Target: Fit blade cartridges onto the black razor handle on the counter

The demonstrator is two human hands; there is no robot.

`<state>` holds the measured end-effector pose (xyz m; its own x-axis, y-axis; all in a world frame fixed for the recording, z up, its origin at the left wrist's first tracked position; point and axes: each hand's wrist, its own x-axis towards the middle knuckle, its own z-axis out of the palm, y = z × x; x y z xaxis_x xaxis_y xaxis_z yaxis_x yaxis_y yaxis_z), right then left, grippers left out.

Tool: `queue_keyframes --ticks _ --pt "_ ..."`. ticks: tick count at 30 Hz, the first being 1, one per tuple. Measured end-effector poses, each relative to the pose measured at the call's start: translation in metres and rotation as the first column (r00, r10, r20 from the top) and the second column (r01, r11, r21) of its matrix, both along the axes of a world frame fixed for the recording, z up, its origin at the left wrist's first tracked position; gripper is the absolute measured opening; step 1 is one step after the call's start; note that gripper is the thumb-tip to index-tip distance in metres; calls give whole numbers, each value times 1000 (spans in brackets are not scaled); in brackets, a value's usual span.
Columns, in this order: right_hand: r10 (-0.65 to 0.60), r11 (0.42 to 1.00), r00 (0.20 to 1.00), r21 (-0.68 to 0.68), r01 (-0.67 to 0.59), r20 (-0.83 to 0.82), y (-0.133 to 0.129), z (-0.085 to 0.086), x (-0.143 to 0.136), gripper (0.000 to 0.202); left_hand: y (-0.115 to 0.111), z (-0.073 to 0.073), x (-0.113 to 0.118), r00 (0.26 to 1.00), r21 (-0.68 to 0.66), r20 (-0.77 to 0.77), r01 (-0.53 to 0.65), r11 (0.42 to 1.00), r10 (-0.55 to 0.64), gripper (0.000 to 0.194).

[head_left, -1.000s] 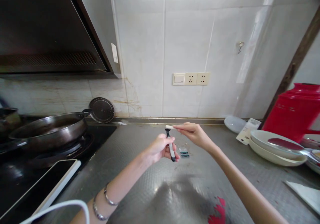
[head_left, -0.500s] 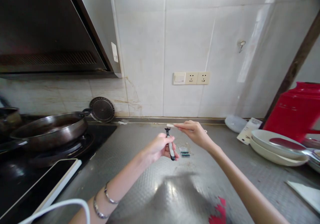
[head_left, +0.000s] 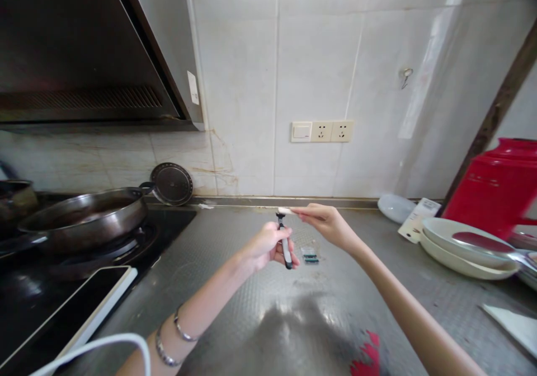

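My left hand (head_left: 277, 246) is closed around a razor (head_left: 287, 252) with a grey and black handle. The razor stands nearly upright, its black head at the top. From the right, my right hand (head_left: 323, 219) pinches a slim white stick (head_left: 286, 211), whose kind I cannot make out. The stick's free end lies at the razor head and seems to touch it. My right fingers hide much of the stick. Just right of my left hand, two small dark-teal razor cartridges (head_left: 310, 258) in clear plastic lie on the metal counter (head_left: 235, 320).
A steel pan (head_left: 84, 225) sits on the black stove at left, near a phone-like white-edged slab (head_left: 100, 303) and a white cable (head_left: 113, 338). At right stand stacked plates (head_left: 465, 253), a white card (head_left: 419, 219) and a red thermos (head_left: 490, 191).
The white stick has shifted slightly left, further over the razor head. My left hand and the razor have barely moved.
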<state>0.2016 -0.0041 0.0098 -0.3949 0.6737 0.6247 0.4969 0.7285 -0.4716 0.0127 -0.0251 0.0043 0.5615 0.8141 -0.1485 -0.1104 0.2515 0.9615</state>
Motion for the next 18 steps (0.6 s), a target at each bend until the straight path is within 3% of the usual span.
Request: queue_keyframes --ticks 6,10,15,18 --pt "-188 982 982 35 188 7 9 -5 7 32 3 -1 -2 1000 20 -4 6 1000 -6 11" --pt "-192 981 978 17 194 -84 13 -7 9 35 6 -1 -4 999 29 -27 -20 999 20 14" --pt "-312 949 945 -71 306 -98 6 -5 5 38 10 4 -11 996 72 -55 -59 996 63 16" --pt "-411 901 912 -151 406 -2 2 -2 4 37 13 8 -18 995 131 -37 -92 987 97 16"
